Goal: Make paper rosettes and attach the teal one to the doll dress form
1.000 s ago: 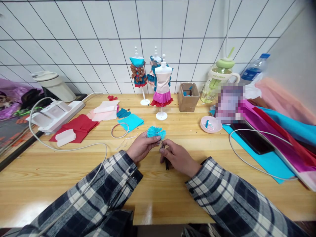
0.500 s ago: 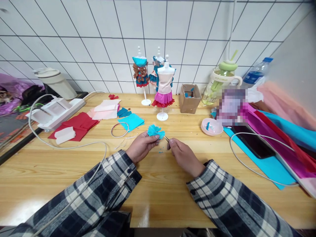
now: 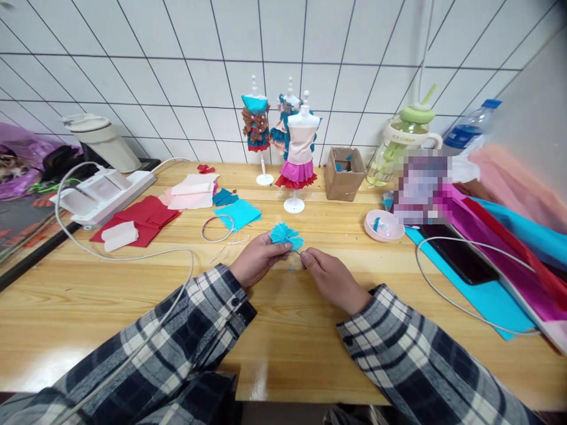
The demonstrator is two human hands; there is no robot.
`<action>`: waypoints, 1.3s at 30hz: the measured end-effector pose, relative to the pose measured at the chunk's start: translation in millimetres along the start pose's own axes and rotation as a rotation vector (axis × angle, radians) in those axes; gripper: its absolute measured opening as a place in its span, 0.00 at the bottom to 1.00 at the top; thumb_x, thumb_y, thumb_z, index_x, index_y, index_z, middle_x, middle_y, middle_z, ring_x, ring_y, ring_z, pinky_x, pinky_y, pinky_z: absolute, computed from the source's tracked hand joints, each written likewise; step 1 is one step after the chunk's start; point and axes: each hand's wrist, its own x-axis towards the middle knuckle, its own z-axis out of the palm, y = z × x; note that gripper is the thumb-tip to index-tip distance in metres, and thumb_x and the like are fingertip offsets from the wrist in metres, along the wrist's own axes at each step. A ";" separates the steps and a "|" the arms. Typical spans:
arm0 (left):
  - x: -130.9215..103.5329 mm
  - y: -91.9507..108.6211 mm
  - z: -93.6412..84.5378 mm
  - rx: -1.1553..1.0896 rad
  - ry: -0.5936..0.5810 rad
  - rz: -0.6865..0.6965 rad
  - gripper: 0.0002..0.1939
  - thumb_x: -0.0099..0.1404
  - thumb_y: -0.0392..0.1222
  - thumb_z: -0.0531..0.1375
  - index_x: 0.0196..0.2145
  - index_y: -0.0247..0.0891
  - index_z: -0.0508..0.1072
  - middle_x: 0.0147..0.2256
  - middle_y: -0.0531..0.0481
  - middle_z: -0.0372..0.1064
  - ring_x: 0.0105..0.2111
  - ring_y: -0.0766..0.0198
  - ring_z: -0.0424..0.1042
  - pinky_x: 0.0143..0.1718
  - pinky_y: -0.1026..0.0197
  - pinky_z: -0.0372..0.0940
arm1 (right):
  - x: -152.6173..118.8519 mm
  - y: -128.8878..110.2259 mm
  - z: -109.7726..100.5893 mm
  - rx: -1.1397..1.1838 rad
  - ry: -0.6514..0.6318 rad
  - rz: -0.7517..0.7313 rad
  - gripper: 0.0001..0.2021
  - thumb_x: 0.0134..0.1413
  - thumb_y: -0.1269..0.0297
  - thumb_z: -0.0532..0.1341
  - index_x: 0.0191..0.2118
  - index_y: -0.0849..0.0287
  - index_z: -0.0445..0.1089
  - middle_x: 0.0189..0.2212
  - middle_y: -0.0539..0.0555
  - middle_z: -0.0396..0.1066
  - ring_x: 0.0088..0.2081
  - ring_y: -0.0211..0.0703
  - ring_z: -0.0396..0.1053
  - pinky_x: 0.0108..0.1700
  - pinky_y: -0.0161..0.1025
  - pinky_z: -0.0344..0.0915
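Observation:
My left hand (image 3: 259, 258) pinches a pleated, fan-like piece of bright blue paper (image 3: 287, 236) between thumb and fingers, near the middle of the table (image 3: 283, 330). Just right of it, my right hand (image 3: 332, 277) is closed on a thin, dark metal tool (image 3: 297, 251), whose tip reaches the fan's lower edge. Whether it is tweezers or small scissors I cannot make out. Tiny blue scraps lie on the wood below the hands. A flat blue square (image 3: 241, 213) and a ring-like band (image 3: 217, 228) lie to the left.
Behind stand small dressed mannequins (image 3: 300, 147), a cardboard box (image 3: 344, 174) and a green-lidded bottle (image 3: 401, 141). A pink bowl (image 3: 384, 226), a phone (image 3: 460, 254) and coloured sheets (image 3: 505, 307) lie right. Red cloth (image 3: 148, 221), a power strip (image 3: 106, 198) and a long cable (image 3: 128, 258) are left.
The tool in my right hand has moved nearer to my left fingers, under the fan's lower edge. The whole view has shifted slightly. Both hands keep their hold.

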 end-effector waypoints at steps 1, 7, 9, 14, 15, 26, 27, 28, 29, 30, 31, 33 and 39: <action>0.0 0.1 -0.1 0.000 0.000 -0.004 0.11 0.50 0.35 0.70 0.32 0.34 0.76 0.31 0.51 0.74 0.32 0.67 0.70 0.36 0.64 0.62 | 0.0 -0.2 0.0 0.008 -0.003 -0.003 0.19 0.66 0.49 0.44 0.29 0.54 0.59 0.27 0.50 0.65 0.32 0.43 0.63 0.37 0.38 0.58; -0.6 2.1 0.5 -0.032 0.009 -0.007 0.11 0.49 0.35 0.71 0.32 0.33 0.76 0.31 0.51 0.74 0.31 0.68 0.70 0.35 0.64 0.62 | -1.0 -2.6 0.4 0.029 -0.016 -0.001 0.19 0.65 0.49 0.45 0.28 0.55 0.58 0.26 0.50 0.64 0.31 0.42 0.62 0.37 0.38 0.58; -0.6 2.2 0.3 -0.046 0.007 -0.008 0.12 0.48 0.35 0.71 0.32 0.34 0.76 0.31 0.51 0.74 0.31 0.68 0.70 0.35 0.65 0.62 | -1.0 -2.8 0.3 0.042 -0.015 0.003 0.19 0.65 0.49 0.45 0.28 0.55 0.58 0.26 0.50 0.64 0.32 0.42 0.62 0.37 0.38 0.58; -0.4 1.5 -0.8 -0.050 0.003 -0.006 0.12 0.49 0.35 0.71 0.32 0.34 0.76 0.31 0.51 0.74 0.30 0.69 0.70 0.36 0.65 0.63 | -0.1 -2.1 0.4 0.077 -0.014 -0.002 0.19 0.65 0.48 0.45 0.28 0.55 0.58 0.26 0.49 0.63 0.31 0.41 0.62 0.37 0.38 0.58; -0.2 1.2 -0.9 -0.051 0.000 -0.001 0.11 0.49 0.35 0.71 0.32 0.34 0.76 0.32 0.52 0.74 0.30 0.69 0.70 0.36 0.65 0.63 | 0.0 -2.1 0.5 0.082 -0.010 -0.002 0.20 0.65 0.48 0.45 0.28 0.55 0.59 0.26 0.49 0.63 0.31 0.41 0.62 0.37 0.38 0.58; 0.5 2.1 -0.7 -0.082 0.015 -0.008 0.11 0.48 0.34 0.71 0.29 0.33 0.75 0.29 0.53 0.72 0.29 0.71 0.69 0.34 0.67 0.62 | -1.1 -3.0 -3.3 -0.027 0.036 0.051 0.19 0.65 0.50 0.46 0.27 0.56 0.59 0.26 0.49 0.64 0.31 0.41 0.62 0.35 0.37 0.55; 0.4 2.2 -0.5 -0.077 0.010 -0.008 0.11 0.48 0.34 0.71 0.29 0.33 0.75 0.29 0.53 0.73 0.29 0.71 0.69 0.34 0.67 0.62 | -0.9 -3.1 -3.3 -0.021 0.036 0.047 0.19 0.65 0.50 0.46 0.27 0.56 0.59 0.26 0.49 0.64 0.31 0.41 0.62 0.36 0.37 0.55; 0.3 2.1 -0.4 -0.069 0.003 -0.009 0.11 0.48 0.34 0.71 0.30 0.33 0.75 0.30 0.53 0.73 0.29 0.71 0.69 0.35 0.67 0.62 | -0.7 -3.2 -3.2 -0.013 0.035 0.041 0.19 0.65 0.49 0.46 0.27 0.56 0.59 0.26 0.49 0.64 0.31 0.41 0.61 0.36 0.37 0.55; 0.2 2.0 -0.3 -0.060 -0.007 -0.010 0.11 0.48 0.35 0.71 0.30 0.33 0.75 0.30 0.53 0.73 0.30 0.70 0.69 0.35 0.66 0.62 | -0.5 -3.3 -3.1 -0.002 0.033 0.034 0.20 0.64 0.49 0.46 0.27 0.56 0.59 0.26 0.49 0.64 0.31 0.41 0.61 0.36 0.37 0.55; 0.2 1.7 -0.3 -0.050 -0.017 -0.010 0.11 0.48 0.35 0.71 0.30 0.33 0.75 0.31 0.52 0.73 0.30 0.70 0.69 0.35 0.66 0.62 | -0.4 -3.4 -2.8 0.013 0.032 0.026 0.20 0.64 0.49 0.46 0.27 0.56 0.59 0.26 0.49 0.64 0.31 0.41 0.61 0.36 0.37 0.56; 0.2 1.5 -0.4 -0.042 -0.026 -0.010 0.11 0.49 0.35 0.71 0.30 0.33 0.76 0.31 0.52 0.74 0.30 0.70 0.69 0.35 0.66 0.62 | -0.3 -3.3 -2.5 0.029 0.030 0.019 0.20 0.64 0.48 0.45 0.27 0.56 0.59 0.26 0.49 0.64 0.31 0.41 0.61 0.36 0.37 0.56; 0.4 1.1 -0.8 -0.034 -0.036 -0.010 0.10 0.49 0.35 0.71 0.30 0.33 0.76 0.30 0.52 0.74 0.30 0.70 0.69 0.35 0.66 0.61 | -0.3 -2.8 -1.9 0.053 0.022 0.010 0.21 0.64 0.48 0.45 0.27 0.56 0.60 0.26 0.49 0.64 0.31 0.40 0.61 0.36 0.37 0.55; 0.5 1.7 -0.5 -0.031 -0.027 -0.008 0.10 0.50 0.35 0.70 0.31 0.33 0.76 0.32 0.51 0.75 0.32 0.69 0.70 0.35 0.66 0.62 | 0.5 -0.5 -0.8 0.088 -0.001 -0.001 0.20 0.64 0.48 0.46 0.26 0.56 0.58 0.25 0.48 0.62 0.30 0.40 0.59 0.35 0.37 0.54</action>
